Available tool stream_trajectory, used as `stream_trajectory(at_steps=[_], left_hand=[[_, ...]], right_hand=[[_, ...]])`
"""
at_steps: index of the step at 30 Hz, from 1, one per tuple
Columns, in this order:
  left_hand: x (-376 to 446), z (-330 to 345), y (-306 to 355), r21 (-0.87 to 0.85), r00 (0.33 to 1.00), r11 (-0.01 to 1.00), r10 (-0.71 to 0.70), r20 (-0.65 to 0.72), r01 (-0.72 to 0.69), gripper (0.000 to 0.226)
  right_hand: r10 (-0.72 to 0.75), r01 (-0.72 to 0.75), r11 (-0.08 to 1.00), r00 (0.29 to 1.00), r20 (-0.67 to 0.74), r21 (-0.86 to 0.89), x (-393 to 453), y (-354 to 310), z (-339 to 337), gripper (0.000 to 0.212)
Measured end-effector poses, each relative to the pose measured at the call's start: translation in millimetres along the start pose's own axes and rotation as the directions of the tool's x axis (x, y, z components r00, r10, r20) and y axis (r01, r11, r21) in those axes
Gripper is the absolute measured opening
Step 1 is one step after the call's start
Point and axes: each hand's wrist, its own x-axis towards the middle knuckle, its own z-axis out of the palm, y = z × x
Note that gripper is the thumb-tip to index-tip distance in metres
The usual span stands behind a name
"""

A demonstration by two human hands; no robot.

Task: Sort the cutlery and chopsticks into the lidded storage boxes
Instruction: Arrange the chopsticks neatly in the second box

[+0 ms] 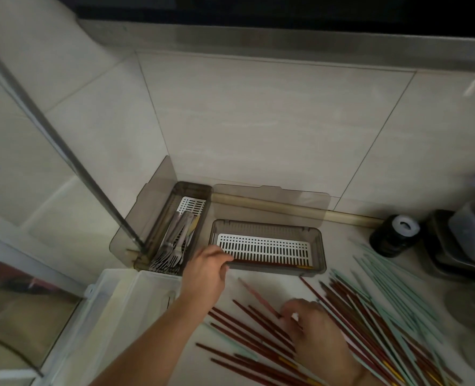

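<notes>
A pale tiled wall [258,121] rises behind a light countertop [342,240] in dim light. The left hand [207,270] reaches forward from a bare forearm, its fingers curled over the near left rim of the smoky storage box [267,246], where red chopsticks lie on a white slotted tray; whether it pinches one I cannot tell. Left of that hand stands a second box [175,232] holding forks [172,249], lid raised. The right hand [311,327] lies nearer, palm down, fingers bent onto scattered red chopsticks [247,324]. Green chopsticks [392,282] fan out to its right.
</notes>
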Motion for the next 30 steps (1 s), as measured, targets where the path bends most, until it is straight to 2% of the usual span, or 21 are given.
stream_trajectory(at_steps=[2, 4, 6, 8, 10, 13, 15, 18, 22, 25, 28, 30], left_hand=[[-1, 1, -2, -0.023, 1.000, 1.000, 0.007, 0.018, -0.007, 0.026], [-1, 0, -3, -0.067, 0.999, 0.998, 0.003, 0.051, 0.000, 0.025], [0, -2, -4, -0.092, 0.997, 0.996, 0.010, 0.083, -0.002, 0.024], [-1, -3, -5, -0.098, 0.995, 0.995, 0.030, 0.095, -0.020, 0.023], [-3, -5, -6, -0.080, 0.992, 0.996, 0.049, 0.115, -0.040, 0.024], [-6, -6, -10, -0.083, 0.987, 0.995, 0.066, 0.145, -0.054, 0.026], [-7, -8, -11, -0.068, 0.982, 0.996, 0.073, 0.173, -0.062, 0.027], [-8, -9, -12, -0.043, 0.976, 0.997, 0.079, 0.203, -0.072, 0.029], [-10, -9, -12, -0.033, 0.976, 0.997, 0.073, 0.205, -0.068, 0.029], [-11, -9, -11, -0.037, 0.975, 0.997, 0.072, 0.209, -0.066, 0.030], [-13, -8, -11, -0.037, 0.976, 0.997, 0.080, 0.204, -0.074, 0.031], [-15, -8, -10, -0.037, 0.975, 0.996, 0.083, 0.207, -0.077, 0.031]], right_hand=[[0.028, 0.003, 0.968, 0.992, -0.120, 0.253, 9, -9, -19, 0.018], [0.045, 0.039, 0.934, 0.973, -0.224, 0.355, 29, -17, -39, 0.015], [0.010, 0.064, 0.957, 0.967, -0.255, 0.281, 58, -20, -54, 0.010], [-0.023, 0.027, 1.000, 0.980, -0.197, 0.015, 88, -17, -59, 0.006], [0.005, -0.014, 0.975, 0.999, -0.041, -0.221, 112, -13, -53, 0.009], [0.010, 0.070, 0.919, 0.980, 0.201, -0.387, 133, -9, -34, 0.011], [0.005, 0.106, 0.906, 0.965, 0.262, -0.410, 140, -10, -25, 0.010], [0.013, 0.087, 0.911, 0.971, 0.239, -0.403, 148, -12, -20, 0.011], [0.014, 0.059, 0.952, 0.972, 0.235, -0.299, 148, -9, -17, 0.014], [0.005, 0.030, 0.976, 0.987, 0.161, -0.215, 144, -5, -12, 0.015], [-0.013, 0.044, 0.986, 0.981, 0.192, -0.159, 142, -7, -4, 0.023], [-0.027, 0.061, 0.986, 0.976, 0.216, -0.153, 142, -9, 0, 0.019]])
